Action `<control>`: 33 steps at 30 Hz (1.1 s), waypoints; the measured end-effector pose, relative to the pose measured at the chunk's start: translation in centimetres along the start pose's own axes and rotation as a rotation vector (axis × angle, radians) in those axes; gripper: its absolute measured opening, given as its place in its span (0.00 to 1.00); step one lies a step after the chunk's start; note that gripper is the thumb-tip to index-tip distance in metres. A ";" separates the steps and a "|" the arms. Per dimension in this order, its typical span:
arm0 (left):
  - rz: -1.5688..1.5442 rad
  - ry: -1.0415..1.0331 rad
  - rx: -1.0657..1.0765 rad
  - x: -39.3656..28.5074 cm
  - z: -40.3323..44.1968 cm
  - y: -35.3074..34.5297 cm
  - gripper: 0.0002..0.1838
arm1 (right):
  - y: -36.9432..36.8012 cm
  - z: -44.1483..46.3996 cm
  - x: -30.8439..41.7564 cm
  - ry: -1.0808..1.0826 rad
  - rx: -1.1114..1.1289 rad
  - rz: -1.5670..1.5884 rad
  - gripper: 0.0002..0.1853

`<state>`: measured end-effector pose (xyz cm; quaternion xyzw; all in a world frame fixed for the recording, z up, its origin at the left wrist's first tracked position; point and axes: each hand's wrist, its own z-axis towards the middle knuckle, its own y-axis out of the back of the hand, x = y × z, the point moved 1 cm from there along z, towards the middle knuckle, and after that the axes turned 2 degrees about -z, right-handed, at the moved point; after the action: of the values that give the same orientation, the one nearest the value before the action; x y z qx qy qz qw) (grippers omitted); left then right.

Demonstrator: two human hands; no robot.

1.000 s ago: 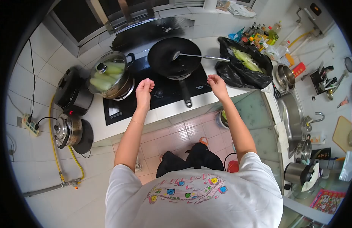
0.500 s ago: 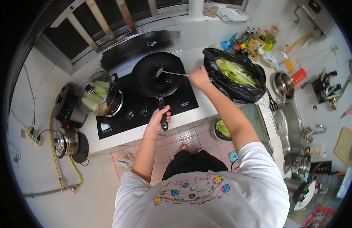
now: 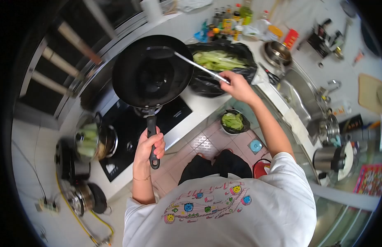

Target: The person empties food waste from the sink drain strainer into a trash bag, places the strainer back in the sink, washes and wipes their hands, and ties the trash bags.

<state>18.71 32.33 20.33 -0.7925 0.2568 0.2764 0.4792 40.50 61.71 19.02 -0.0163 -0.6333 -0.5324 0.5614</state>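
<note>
A black wok appears raised over the right part of the black gas stove, its handle pointing toward me. My left hand is wrapped round that handle. The metal spatula is in my right hand, closed round the end of its shaft; its dark head lies over the inside of the wok. Just behind my right hand, a black plastic bag holds cut green vegetables.
A pot with a glass lid sits on the left burner. Beyond it is a dark cooker. Bottles line the back counter. At right is the sink. A bin with green leaves stands on the floor.
The hands went from empty to holding the wok handle and the spatula. The wok has come up and nearer. The camera view has turned, shifting the bag and bottles leftward in the picture.
</note>
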 end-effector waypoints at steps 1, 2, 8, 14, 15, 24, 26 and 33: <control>0.042 0.021 0.046 -0.3 0.9 -1.7 0.07 | 2.6 -1.2 -0.5 -0.062 -0.054 0.035 0.17; 0.079 0.046 0.098 -0.2 1.8 -3.4 0.07 | 4.8 -2.6 -1.6 -0.068 -0.129 0.073 0.17; 0.204 0.292 0.387 4.3 7.8 -13.0 0.08 | 14.8 -13.5 -9.7 -0.293 -0.409 0.157 0.12; 0.375 0.563 0.545 14.7 15.2 -24.8 0.10 | 24.7 -23.8 -19.1 -0.587 -0.652 -0.176 0.22; 0.389 0.613 0.562 16.8 16.5 -26.5 0.10 | 26.4 -25.1 -20.9 -0.657 -0.661 -0.327 0.25; 0.374 0.913 0.612 34.4 28.7 -39.3 0.07 | 40.1 -27.3 -43.2 -0.889 -0.485 -0.275 0.23; 0.345 0.955 0.561 36.2 29.9 -40.4 0.07 | 41.5 -26.8 -46.9 -0.945 -0.367 -0.238 0.25; 0.349 1.001 0.501 38.0 33.9 -41.3 0.08 | 43.2 -24.9 -53.4 -0.924 -0.246 -0.227 0.22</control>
<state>67.08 74.38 6.67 -0.6349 0.6363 -0.1259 0.4197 104.23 93.99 3.52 -0.2477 -0.7464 -0.5982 0.1540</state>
